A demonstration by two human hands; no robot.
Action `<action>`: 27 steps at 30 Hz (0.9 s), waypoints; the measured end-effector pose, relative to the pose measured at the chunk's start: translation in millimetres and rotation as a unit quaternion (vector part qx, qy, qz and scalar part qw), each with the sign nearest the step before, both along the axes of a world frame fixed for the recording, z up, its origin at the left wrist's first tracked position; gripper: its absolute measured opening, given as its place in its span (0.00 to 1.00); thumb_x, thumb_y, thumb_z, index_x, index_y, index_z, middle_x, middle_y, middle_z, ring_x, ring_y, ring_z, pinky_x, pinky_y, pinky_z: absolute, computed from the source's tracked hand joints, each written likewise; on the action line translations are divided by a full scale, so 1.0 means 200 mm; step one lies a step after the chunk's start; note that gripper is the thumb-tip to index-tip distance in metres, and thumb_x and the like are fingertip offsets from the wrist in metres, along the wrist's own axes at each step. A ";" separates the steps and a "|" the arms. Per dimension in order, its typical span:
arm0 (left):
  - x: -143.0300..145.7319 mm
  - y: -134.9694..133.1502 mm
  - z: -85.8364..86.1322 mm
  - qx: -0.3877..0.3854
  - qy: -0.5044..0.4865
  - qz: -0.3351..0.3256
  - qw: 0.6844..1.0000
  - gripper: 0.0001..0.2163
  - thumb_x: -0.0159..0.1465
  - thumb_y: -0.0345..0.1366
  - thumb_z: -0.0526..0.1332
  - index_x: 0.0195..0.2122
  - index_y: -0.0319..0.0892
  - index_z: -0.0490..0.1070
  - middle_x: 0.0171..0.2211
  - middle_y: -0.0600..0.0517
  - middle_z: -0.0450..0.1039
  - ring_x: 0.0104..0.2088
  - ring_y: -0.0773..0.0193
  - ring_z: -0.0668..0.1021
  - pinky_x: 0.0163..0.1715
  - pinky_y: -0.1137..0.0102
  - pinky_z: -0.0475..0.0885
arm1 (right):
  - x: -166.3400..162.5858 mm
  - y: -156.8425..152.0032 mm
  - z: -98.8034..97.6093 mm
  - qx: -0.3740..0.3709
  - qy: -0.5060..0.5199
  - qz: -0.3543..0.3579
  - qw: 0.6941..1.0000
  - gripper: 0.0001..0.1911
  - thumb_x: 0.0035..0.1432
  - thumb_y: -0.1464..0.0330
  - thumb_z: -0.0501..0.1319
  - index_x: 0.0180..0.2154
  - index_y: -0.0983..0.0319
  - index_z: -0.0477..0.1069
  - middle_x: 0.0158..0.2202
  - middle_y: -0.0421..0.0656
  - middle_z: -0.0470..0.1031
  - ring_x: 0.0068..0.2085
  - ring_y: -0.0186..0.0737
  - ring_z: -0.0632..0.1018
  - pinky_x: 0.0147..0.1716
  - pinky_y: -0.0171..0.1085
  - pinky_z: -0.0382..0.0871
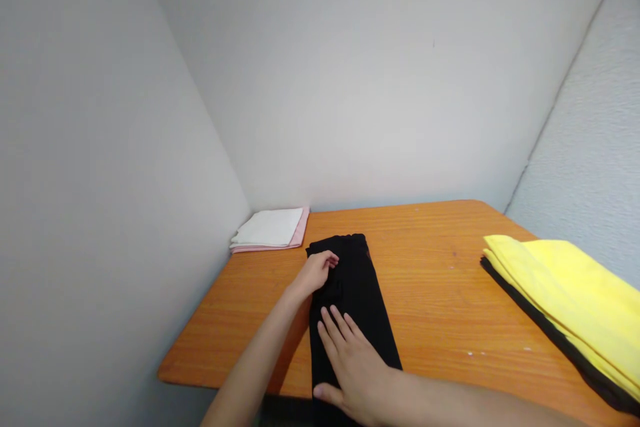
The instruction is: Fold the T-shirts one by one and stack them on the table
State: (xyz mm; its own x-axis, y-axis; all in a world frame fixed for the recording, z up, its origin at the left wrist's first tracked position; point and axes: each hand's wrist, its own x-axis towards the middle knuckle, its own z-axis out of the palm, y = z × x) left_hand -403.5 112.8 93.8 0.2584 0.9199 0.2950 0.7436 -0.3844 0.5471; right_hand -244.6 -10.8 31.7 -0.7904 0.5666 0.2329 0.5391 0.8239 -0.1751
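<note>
Black trousers (361, 287), folded lengthwise into a narrow strip, lie on the table with the gathered waistband at the far end. Their lower part runs over the table's front edge and out of view. My right hand (347, 360) lies flat on the cloth, palm down, fingers stretched and thumb out to the side. Farther up, at the left edge just below the waistband, my left hand (319, 269) rests on the trousers with loosely bent fingers and no cloth visible in them. A small crease shows in the fabric between both hands.
The brown wooden table (430, 267) meets a pale wall behind. Folded white cloth (269, 227) sits on pink cloth (300, 229) at the back left corner. On the right, folded yellow cloth (575, 287) lies over dark cloth (555, 333).
</note>
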 end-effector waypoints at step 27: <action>-0.21 -0.84 -0.14 0.047 0.279 -0.185 0.941 0.53 0.45 0.44 0.76 0.68 0.52 0.47 0.70 0.43 0.41 0.69 0.43 0.46 0.64 0.47 0.48 | 0.73 -0.09 -0.10 0.039 -0.030 0.037 0.998 0.39 0.60 0.76 0.55 0.68 0.51 0.47 0.69 0.43 0.45 0.68 0.49 0.52 0.63 0.50 0.56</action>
State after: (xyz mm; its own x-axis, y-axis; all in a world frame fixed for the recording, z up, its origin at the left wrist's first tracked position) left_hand -444.6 -55.1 66.0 0.6952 0.7128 0.0931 0.7105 -0.7010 0.0618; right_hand -99.4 -29.5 12.0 -0.8436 0.4876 0.2249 0.4835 0.8720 -0.0769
